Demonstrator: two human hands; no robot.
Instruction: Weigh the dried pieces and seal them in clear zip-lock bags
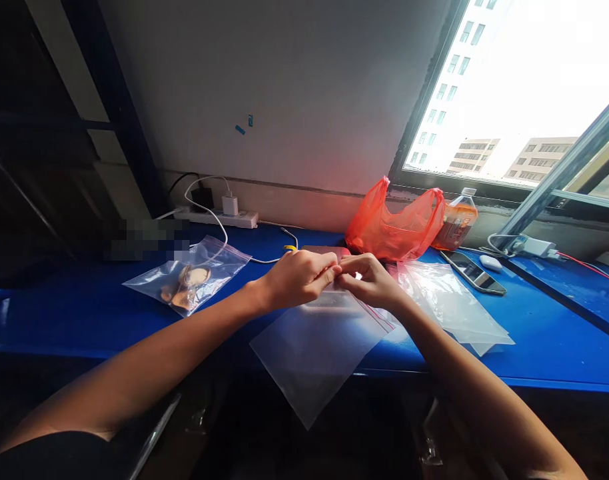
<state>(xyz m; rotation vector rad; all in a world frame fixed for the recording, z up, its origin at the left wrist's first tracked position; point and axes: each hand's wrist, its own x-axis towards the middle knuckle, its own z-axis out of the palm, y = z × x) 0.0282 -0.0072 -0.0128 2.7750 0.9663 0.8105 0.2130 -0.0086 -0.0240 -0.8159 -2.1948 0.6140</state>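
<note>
A clear zip-lock bag (317, 353) hangs from my hands, its lower corner past the table's front edge. My left hand (303, 275) is closed, thumb and fingers pinching the bag's upper edge. Beside it, almost touching, my right hand (370, 283) pinches the same edge, near the red zip strip. The bag looks flat. Behind my hands, partly hidden, lies a clear and reddish object whose kind I cannot make out. To the left is another zip-lock bag (223, 267) with brownish, round-looking pieces (189, 283) inside.
Right of my hands lies a stack of clear bags (459, 307). Behind it stand a red plastic bag (394, 230) and a drink bottle (457, 220). A phone (474, 272), a white earbud case (490, 263) and a charger (534, 247) sit farther right. A power strip (244, 219) with cables runs along the wall.
</note>
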